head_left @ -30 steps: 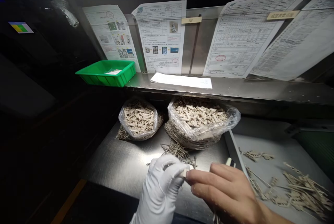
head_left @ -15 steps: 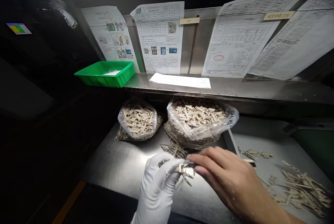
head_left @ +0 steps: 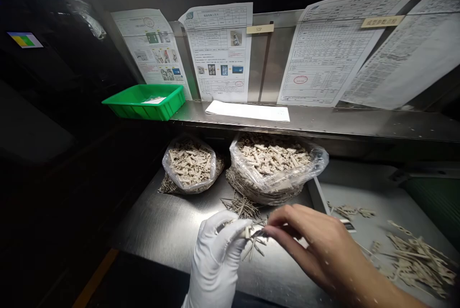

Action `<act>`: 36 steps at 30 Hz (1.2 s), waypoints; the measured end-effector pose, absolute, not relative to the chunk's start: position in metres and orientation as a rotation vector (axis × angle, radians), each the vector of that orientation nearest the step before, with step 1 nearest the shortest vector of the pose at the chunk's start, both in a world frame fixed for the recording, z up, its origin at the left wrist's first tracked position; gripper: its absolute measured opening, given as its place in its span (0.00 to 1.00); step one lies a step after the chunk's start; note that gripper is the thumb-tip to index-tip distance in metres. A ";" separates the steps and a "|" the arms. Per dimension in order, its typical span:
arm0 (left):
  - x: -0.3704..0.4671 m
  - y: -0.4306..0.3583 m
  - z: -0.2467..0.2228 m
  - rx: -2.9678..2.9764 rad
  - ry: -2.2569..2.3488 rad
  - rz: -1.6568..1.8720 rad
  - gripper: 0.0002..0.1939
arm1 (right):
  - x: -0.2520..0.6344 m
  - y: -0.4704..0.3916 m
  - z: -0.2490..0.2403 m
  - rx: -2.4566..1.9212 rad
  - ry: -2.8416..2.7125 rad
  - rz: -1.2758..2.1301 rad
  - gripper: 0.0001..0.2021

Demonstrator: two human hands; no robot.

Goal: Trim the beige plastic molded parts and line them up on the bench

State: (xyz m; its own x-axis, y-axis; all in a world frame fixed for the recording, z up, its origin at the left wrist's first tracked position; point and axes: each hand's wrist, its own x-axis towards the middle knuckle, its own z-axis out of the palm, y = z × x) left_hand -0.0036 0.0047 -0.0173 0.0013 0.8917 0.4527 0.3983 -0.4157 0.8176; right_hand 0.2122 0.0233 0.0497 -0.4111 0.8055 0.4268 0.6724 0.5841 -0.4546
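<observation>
My left hand (head_left: 219,255), in a white glove, pinches a small beige plastic part (head_left: 247,231) over the steel table. Bare and just to its right, my right hand (head_left: 309,241) has thumb and index finger pressed together on a thin piece too small to make out. Thin grey sprue pieces (head_left: 256,246) lie on the metal below the fingertips. Behind my hands is a heap of similar thin pieces (head_left: 242,206). Two clear bags, a smaller one (head_left: 190,164) and a larger one (head_left: 276,164), hold many beige parts.
A grey tray (head_left: 362,178) with clusters of beige pieces (head_left: 417,260) is at the right. Above the table runs a metal shelf (head_left: 323,121) with a green bin (head_left: 143,102) and folded white paper (head_left: 247,111). Printed sheets (head_left: 219,54) hang behind it.
The fingers of my right hand have closed into a pinch and shifted slightly; the beige part's wider right portion no longer shows. My left hand has hardly moved.
</observation>
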 end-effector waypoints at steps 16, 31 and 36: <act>-0.014 0.043 -0.023 1.109 1.025 0.981 0.32 | 0.192 0.023 -0.003 -1.032 -2.004 0.761 0.08; 0.004 0.017 0.011 0.908 0.877 1.021 0.17 | 0.181 0.018 0.007 -1.039 -1.672 0.846 0.16; 0.009 0.015 0.013 0.875 0.872 1.012 0.18 | 0.179 0.022 0.007 -0.946 -1.915 0.595 0.23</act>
